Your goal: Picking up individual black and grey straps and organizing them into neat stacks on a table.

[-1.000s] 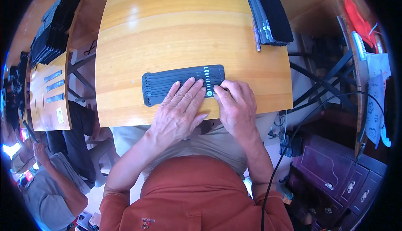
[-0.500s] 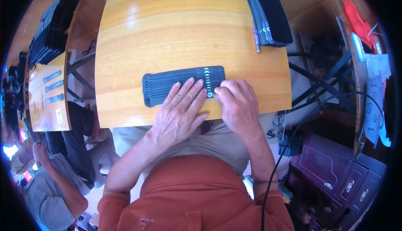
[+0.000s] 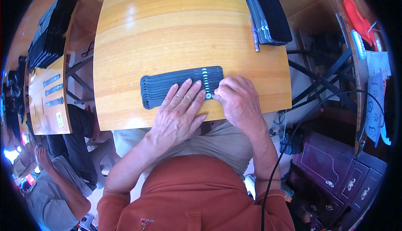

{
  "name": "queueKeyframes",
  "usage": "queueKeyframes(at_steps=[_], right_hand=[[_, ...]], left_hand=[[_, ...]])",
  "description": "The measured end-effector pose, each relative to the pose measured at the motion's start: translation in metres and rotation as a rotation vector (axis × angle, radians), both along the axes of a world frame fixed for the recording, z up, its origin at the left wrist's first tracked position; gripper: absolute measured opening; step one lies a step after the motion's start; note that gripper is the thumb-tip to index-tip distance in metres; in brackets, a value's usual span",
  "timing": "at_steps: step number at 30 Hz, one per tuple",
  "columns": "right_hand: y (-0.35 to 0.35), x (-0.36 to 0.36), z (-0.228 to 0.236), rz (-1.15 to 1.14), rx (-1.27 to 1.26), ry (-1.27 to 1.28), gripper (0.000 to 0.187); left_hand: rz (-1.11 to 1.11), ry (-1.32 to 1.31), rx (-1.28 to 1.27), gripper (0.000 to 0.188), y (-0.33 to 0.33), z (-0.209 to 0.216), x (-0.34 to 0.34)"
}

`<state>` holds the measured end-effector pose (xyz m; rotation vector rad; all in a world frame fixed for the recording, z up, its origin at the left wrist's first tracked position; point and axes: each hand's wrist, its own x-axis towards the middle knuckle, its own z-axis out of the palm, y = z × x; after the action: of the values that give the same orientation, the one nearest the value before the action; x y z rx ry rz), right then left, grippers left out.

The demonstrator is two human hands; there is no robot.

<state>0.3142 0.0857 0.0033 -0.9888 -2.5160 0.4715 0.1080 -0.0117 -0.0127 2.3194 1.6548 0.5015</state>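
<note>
A fanned row of dark grey fabric straps [image 3: 157, 87] lies on the wooden table in front of me, overlapping with a line of pale round marks near their right ends. Flat on the middle of the row rests my left hand [image 3: 177, 110], fingers stretched out and slightly spread. My right hand [image 3: 239, 102] is closed at the right end of the straps, its thumb and fingertips pinching at the end of the nearest strap. The pinched tip itself is hidden behind the fingers.
Another stack of dark straps [image 3: 272, 17] stands at the table's [image 3: 167, 34] far right, with a pen [image 3: 254, 36] beside it. To the left, a second table [image 3: 37, 105] bears piled black straps [image 3: 50, 42] and three single ones. A co-worker [image 3: 54, 193] sits there. A black cable [image 3: 289, 141] hangs at right.
Both hands keep nearly the same places on the straps. The whole view has shifted slightly; my right fingers have barely moved at the strap's end.
</note>
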Motion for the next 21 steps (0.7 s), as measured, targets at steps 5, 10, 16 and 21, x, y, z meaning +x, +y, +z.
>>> queueKeyframes(at_steps=[5, 10, 16, 21], right_hand=[[0.006, 0.002, 0.001, 0.018, -0.018, 0.012, 0.004], [0.01, 0.004, 0.003, 0.044, -0.07, 0.027, 0.004], [0.013, 0.005, 0.002, 0.08, -0.039, 0.065, 0.011], [0.013, 0.007, 0.0, 0.073, -0.043, 0.079, 0.011]], left_hand=[[-0.006, -0.002, -0.01, 0.058, 0.0, 0.0, -0.001], [-0.026, 0.035, -0.035, 0.057, -0.001, 0.004, -0.002], [-0.04, 0.091, -0.034, 0.06, -0.004, 0.006, -0.006], [-0.056, 0.111, -0.055, 0.065, -0.007, 0.012, -0.023]])
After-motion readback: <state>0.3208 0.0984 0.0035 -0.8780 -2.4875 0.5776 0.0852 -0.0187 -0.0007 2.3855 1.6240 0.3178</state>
